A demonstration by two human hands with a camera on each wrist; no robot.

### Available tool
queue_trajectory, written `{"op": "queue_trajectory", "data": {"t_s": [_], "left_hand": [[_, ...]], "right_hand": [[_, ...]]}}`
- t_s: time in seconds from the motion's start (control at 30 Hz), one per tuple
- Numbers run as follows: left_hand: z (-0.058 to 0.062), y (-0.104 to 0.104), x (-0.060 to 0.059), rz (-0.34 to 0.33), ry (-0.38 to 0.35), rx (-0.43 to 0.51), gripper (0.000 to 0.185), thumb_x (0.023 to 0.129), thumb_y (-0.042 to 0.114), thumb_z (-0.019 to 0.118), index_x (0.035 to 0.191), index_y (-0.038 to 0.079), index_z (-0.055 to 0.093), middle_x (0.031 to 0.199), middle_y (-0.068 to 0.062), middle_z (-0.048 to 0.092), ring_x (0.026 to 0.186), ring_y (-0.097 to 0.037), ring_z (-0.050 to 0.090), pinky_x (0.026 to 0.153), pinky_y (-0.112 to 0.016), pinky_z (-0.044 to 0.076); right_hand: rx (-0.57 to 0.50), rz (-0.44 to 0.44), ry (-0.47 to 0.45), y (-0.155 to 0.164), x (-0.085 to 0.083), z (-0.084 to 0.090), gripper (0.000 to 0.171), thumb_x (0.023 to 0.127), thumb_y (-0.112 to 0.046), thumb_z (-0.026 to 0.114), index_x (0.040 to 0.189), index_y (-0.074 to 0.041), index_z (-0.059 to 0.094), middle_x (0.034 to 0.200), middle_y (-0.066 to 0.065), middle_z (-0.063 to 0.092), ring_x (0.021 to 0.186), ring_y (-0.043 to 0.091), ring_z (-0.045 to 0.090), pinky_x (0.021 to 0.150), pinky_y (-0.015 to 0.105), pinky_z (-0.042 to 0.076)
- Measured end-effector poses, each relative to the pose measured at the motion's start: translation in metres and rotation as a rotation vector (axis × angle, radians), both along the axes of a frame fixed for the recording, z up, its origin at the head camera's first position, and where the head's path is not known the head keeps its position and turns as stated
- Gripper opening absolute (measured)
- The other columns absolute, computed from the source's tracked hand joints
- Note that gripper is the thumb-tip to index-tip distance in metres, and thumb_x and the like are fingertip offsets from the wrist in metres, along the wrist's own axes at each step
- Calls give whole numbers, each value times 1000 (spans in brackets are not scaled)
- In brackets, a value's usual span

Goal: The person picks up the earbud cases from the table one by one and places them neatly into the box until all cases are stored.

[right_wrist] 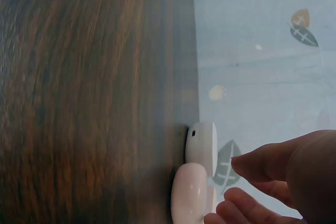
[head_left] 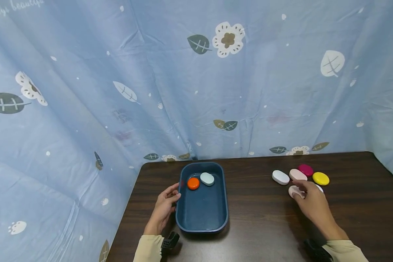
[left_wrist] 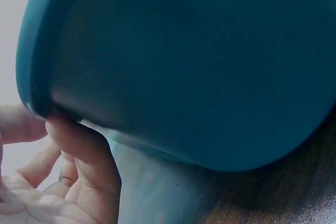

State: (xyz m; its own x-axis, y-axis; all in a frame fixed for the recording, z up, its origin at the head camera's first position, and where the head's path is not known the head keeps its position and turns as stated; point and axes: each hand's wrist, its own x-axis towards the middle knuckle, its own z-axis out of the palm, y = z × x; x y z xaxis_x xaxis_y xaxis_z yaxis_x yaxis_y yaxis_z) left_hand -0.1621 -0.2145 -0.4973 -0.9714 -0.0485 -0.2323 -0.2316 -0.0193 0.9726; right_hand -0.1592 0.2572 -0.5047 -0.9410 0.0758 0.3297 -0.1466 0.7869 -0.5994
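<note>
Our left hand (head_left: 163,211) grips the tray's (head_left: 201,225) left rim, apparently to steady it; an orange case (head_left: 193,183) and a pale one (head_left: 207,178) lie inside. Our right hand (head_left: 311,202) pinches a pink case (head_left: 294,190) among the cluster on the table (head_left: 265,225).

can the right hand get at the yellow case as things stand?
Probably yes. The right hand is at the cluster of cases on the table, and the yellow case lies uncovered at its far right edge.
</note>
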Motion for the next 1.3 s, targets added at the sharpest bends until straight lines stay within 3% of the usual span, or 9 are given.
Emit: {"op": "queue_trajectory", "data": {"t_s": [0.17,0.5,1.07,1.3], "left_hand": [[-1,-1,-1,1,-4,4,46,108,6,55,153,-3,50,105,-3,52,95,-21,53,66,-29,49],[2,-1,1,0,-1,16,46,108,5,55,153,-3,49,104,-2,52,94,-21,53,67,-30,50],[1,-2,-1,2,-8,10,45,107,4,56,151,-2,52,104,-4,52,93,-23,53,66,-29,48],[-1,-3,-2,-2,-8,11,46,107,5,57,152,-1,52,104,-4,53,91,-22,53,67,-29,50]], "right_hand": [[17,3,-8,3,1,-1,40,81,10,79,119,14,66,111,35,63,95,45,61,80,61,50],[88,45,-100,5,-3,-7,51,80,7,82,126,18,62,124,44,57,114,59,55,98,75,43],[157,37,-182,4,-8,-9,52,79,6,84,124,17,61,125,46,53,114,61,54,101,76,41],[135,70,-160,2,-6,-6,50,79,5,86,122,17,62,123,44,57,112,58,57,98,73,44]]}}
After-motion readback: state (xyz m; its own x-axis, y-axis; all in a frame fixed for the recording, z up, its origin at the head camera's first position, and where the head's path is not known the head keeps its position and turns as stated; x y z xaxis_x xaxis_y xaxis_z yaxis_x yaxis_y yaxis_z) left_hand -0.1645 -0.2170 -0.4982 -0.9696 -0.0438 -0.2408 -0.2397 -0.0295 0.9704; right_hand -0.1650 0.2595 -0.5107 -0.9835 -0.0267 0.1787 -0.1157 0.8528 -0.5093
